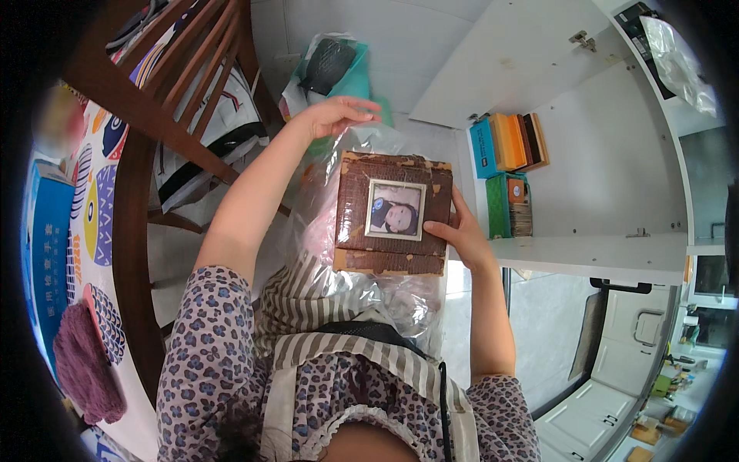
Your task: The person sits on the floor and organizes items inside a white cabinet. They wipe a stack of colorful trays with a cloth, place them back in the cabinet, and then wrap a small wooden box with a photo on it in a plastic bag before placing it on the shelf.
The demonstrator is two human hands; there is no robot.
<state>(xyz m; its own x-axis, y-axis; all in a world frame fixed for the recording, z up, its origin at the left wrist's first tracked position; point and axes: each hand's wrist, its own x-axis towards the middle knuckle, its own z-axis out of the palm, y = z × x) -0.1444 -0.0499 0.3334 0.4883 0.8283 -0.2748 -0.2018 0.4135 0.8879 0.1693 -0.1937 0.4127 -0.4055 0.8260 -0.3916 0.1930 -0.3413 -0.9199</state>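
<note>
A worn brown photo album [392, 257] lies over a crumpled clear plastic bag [323, 225] in front of my lap. Its leather-like cover is chipped at the edges and has a small framed photo [395, 209] of a child set in it. My right hand [465, 231] grips the album's right side, thumb on the cover and fingers behind. Beyond the album's far edge, my left hand [340, 118] reaches over the upper end of the bag with its fingers extended to the right. Its thumb is hidden, so a hold on the plastic cannot be made out.
An open white cabinet [600, 173] at right holds several upright books or albums [508, 144] and a green box [499, 205]. At left are a wooden chair [144, 110] and a table with a patterned cloth [95, 202], a purple towel [86, 364] and a blue box [46, 248].
</note>
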